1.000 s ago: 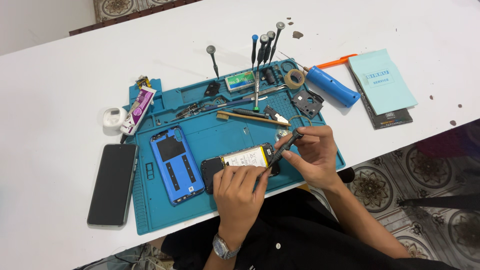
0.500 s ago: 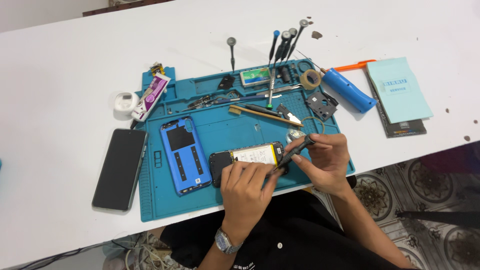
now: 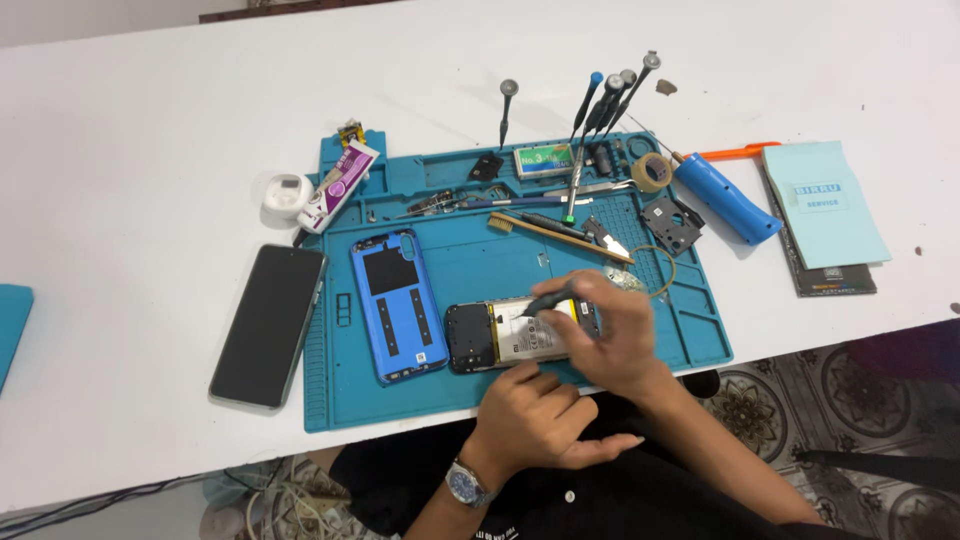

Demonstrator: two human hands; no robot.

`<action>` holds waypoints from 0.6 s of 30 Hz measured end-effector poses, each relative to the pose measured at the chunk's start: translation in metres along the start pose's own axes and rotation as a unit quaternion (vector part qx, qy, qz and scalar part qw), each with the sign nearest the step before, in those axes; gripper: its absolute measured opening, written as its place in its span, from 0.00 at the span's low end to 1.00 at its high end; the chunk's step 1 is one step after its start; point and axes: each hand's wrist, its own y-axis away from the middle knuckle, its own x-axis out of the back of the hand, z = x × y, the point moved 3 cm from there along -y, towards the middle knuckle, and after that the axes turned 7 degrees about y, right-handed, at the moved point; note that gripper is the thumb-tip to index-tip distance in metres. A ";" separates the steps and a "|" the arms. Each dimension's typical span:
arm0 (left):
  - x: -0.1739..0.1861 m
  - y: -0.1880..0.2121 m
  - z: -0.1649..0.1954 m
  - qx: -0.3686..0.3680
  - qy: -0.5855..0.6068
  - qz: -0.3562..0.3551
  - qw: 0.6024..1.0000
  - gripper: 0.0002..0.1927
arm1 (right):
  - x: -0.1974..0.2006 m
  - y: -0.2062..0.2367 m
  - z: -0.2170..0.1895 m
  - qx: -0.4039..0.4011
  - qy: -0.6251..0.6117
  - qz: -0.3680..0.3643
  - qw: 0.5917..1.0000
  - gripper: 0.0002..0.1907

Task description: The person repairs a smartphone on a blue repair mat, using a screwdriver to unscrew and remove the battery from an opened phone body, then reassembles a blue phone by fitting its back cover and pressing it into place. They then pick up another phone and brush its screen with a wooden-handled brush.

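An opened phone [image 3: 500, 338] with its battery showing lies on the teal work mat [image 3: 340, 400], near the mat's front edge. My right hand [image 3: 610, 335] lies over the phone's right end and grips a thin dark tool [image 3: 548, 297]. The tool's tip points left onto the battery. My left hand [image 3: 535, 415], with a wristwatch, sits just below the phone. Its curled fingers press against the phone's near edge and the thumb sticks out to the right.
A blue back cover [image 3: 395, 300] lies left of the opened phone, and a black phone [image 3: 268, 322] lies beside the mat. Screwdrivers [image 3: 600, 95], a tape roll [image 3: 650, 172], a brush [image 3: 560, 232] and a blue cylinder [image 3: 725, 198] are at the back. A light-blue booklet [image 3: 825, 205] lies at right.
My right hand has moved left over the phone and brought the tool tip down onto the battery. My left hand has slid back from on top of the phone to its near edge.
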 end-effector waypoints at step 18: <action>0.005 0.001 -0.002 -0.008 0.069 0.051 0.996 0.29 | -0.032 -0.015 -0.005 0.017 0.113 -0.015 0.993 0.31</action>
